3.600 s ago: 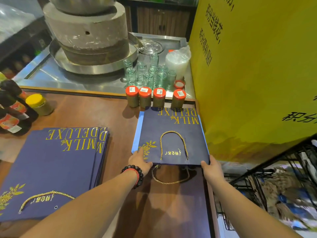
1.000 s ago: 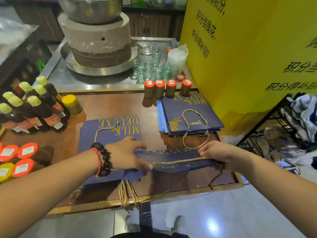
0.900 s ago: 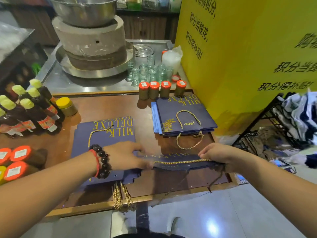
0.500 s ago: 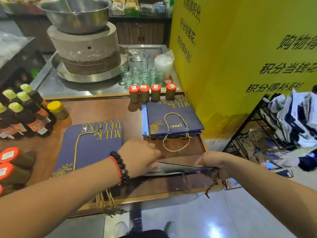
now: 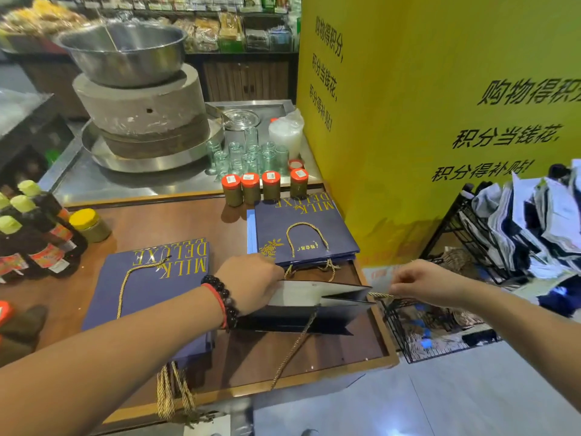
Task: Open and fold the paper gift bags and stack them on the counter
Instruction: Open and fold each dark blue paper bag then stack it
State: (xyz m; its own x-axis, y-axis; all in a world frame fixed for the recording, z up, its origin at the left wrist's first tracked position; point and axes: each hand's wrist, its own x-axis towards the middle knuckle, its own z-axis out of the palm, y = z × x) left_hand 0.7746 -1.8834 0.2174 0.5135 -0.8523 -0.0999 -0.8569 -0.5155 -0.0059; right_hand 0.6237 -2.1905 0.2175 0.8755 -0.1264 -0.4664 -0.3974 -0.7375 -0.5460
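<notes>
I saw one navy bag (image 5: 301,306) part-opened at the counter's (image 5: 176,221) front edge, between two flat bag stacks. L hand (image 5: 251,283) gripped its mouth; R hand (image 5: 421,283) pinched its gold cord handle (image 5: 379,295). Four red-lid jars (image 5: 261,188) stood behind.

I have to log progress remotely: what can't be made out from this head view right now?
- Left hand fingertips: hidden inside the opened gift bag, head view.
- Sheet counts in the left pile of flat bags and the folded stack: edges too thin to count.
- Right hand: pinches the gold cord handle, fingertips turned away.
- Dark sauce bottles: cut off by the left edge.
</notes>
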